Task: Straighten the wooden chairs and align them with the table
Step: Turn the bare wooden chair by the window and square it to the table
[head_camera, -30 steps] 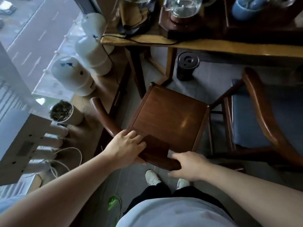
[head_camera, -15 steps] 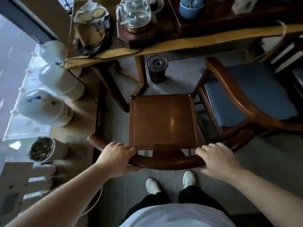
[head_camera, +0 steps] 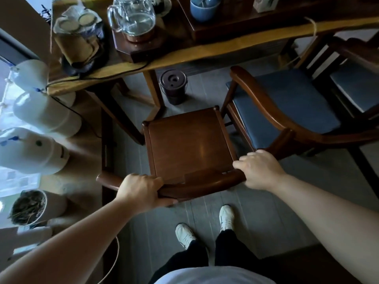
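A: Below the long yellow-edged wooden counter (head_camera: pixel 215 48), the dark brown square-seated wooden chair (head_camera: pixel 188 144) sits skewed beside the blue-cushioned armchair (head_camera: pixel 287 107).

B: Solid, stiff, probably weighty; the curved backrest is the handle. Left hand (head_camera: pixel 141 190) and right hand (head_camera: pixel 260 170) fingers are curled closed around it, arms extended.

Both hands grip the curved back rail of a bare wooden chair (head_camera: pixel 188 144). The left hand (head_camera: pixel 141 191) wraps the rail's left portion, fingers curled over its top edge; the right hand (head_camera: pixel 260 169) closes over the rail's right end. The seat lies directly ahead of the hands, its front corners pointing toward the table (head_camera: pixel 205 50). Just beyond the right hand stands a second chair with a blue cushion (head_camera: pixel 287 103), its armrest close to the knuckles. A dark lidded canister (head_camera: pixel 174 87) sits on the floor past the seat, under the table edge.
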`<state>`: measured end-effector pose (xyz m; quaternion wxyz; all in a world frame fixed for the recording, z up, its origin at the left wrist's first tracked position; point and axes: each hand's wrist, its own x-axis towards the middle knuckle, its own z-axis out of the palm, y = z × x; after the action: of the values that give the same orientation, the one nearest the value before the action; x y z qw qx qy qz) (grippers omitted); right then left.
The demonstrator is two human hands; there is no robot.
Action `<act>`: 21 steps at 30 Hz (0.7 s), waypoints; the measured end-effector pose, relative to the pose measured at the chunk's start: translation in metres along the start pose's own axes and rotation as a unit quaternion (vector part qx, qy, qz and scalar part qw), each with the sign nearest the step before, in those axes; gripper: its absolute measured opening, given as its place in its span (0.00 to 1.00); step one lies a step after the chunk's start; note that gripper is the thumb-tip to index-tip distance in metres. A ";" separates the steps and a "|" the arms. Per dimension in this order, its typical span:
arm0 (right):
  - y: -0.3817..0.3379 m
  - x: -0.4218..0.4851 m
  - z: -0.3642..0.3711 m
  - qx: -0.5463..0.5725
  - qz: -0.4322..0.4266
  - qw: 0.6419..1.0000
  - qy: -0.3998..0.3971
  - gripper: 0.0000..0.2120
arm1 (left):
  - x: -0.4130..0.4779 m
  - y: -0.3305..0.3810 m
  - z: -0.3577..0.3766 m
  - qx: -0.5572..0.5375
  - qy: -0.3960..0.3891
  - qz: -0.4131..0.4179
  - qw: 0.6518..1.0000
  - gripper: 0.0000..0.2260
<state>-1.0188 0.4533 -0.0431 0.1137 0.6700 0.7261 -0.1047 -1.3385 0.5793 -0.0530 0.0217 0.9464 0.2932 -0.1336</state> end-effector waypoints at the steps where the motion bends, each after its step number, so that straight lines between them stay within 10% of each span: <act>1: 0.000 0.003 -0.001 0.002 -0.004 1.000 0.003 0.11 | 0.002 -0.004 -0.003 0.008 -0.009 -0.001 1.000 0.37; 21: 0.038 0.041 -0.014 -0.022 -0.028 0.999 -0.005 0.10 | 0.043 0.005 -0.013 -0.029 -0.047 -0.067 0.996 0.31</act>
<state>-0.9839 0.4991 -0.0422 0.1290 0.6463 0.7461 -0.0945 -1.2983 0.6010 -0.0518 0.0539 0.9165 0.3579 -0.1706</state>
